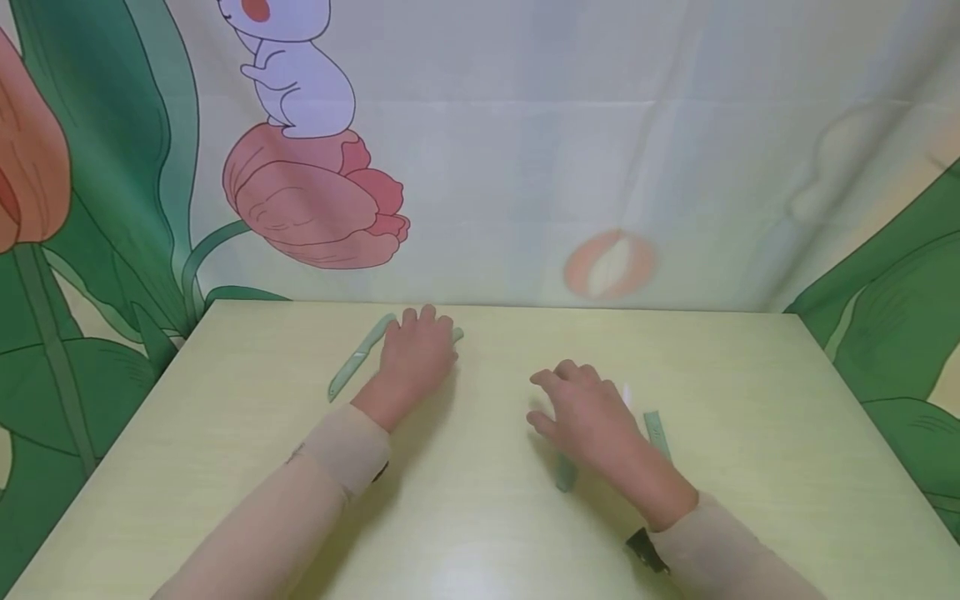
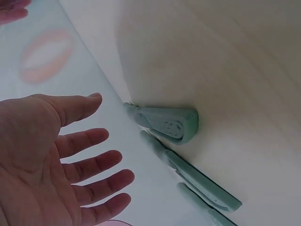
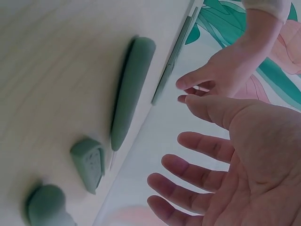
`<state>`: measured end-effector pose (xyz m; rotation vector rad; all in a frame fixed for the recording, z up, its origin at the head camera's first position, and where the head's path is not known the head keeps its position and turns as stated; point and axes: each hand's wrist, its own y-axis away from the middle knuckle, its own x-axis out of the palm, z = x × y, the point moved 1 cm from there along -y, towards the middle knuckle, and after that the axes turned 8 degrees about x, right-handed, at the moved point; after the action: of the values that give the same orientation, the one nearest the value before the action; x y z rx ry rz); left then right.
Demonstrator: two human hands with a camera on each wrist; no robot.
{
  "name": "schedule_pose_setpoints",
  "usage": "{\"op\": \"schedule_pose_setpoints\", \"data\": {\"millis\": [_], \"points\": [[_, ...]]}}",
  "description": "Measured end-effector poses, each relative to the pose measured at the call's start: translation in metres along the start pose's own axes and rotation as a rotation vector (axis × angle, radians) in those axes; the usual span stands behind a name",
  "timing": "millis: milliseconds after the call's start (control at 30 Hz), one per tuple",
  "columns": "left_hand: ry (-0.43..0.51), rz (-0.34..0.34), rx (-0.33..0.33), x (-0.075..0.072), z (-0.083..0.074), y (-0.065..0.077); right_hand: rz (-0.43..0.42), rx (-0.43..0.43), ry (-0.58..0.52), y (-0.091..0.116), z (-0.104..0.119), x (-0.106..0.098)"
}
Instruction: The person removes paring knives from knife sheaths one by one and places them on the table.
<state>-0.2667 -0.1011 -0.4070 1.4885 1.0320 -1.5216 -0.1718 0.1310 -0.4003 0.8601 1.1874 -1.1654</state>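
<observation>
Both hands hover over a pale yellow table [image 1: 480, 525], empty, with their fingers loosely spread and nothing held. The left hand [image 1: 415, 354] is left of centre in the head view, near the far edge of the table, and a slim green tool [image 1: 362, 357] slants down and left beside it, while a green end [image 1: 458, 334] peeks out at its right side. In the left wrist view a tapered green piece [image 2: 164, 121] with raised markings lies near the middle of the frame, a long green piece [image 2: 197, 175] is just below it, and another green piece [image 2: 202, 202] runs off the lower edge. The right hand [image 1: 588, 417] is right of centre in the head view, partly covering a green handle [image 1: 566, 475], and a flat green piece [image 1: 656, 433] lies to its right. In the right wrist view that handle lies upper centre with a thin pale blade [image 3: 112, 160] at its lower end, a green wedge [image 3: 88, 162] sits at lower left, and a rounded green form [image 3: 47, 207] is cut off at the bottom. Behind the table hangs a printed cloth [image 1: 465, 167], with a rabbit on a pink flower at upper left
</observation>
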Motion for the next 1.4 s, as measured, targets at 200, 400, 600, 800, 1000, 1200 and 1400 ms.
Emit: {"op": "schedule_pose_setpoints", "data": {"millis": [200, 400, 600, 800, 1000, 1200, 1400], "points": [[-0.037, 0.046, -0.002, 0.007, 0.004, -0.018, 0.017, 0.005, 0.01, -0.004, 0.007, 0.0], [-0.065, 0.044, 0.004, 0.014, 0.004, -0.032, 0.029, 0.007, 0.009, -0.006, 0.011, 0.0], [-0.106, 0.05, 0.015, 0.014, 0.001, -0.04, 0.034, 0.019, 0.004, -0.007, 0.012, 0.001], [-0.136, 0.079, -0.005, 0.014, -0.001, -0.045, 0.045, 0.01, 0.008, -0.009, 0.014, 0.002], [-0.149, 0.117, -0.027, 0.015, -0.003, -0.05, 0.044, -0.003, 0.019, -0.011, 0.017, 0.002], [-0.156, 0.134, -0.05, 0.017, -0.005, -0.053, 0.048, -0.004, 0.025, -0.013, 0.019, 0.004], [-0.13, 0.137, -0.08, 0.019, -0.005, -0.055, 0.048, -0.013, 0.027, -0.017, 0.022, 0.006]]}}
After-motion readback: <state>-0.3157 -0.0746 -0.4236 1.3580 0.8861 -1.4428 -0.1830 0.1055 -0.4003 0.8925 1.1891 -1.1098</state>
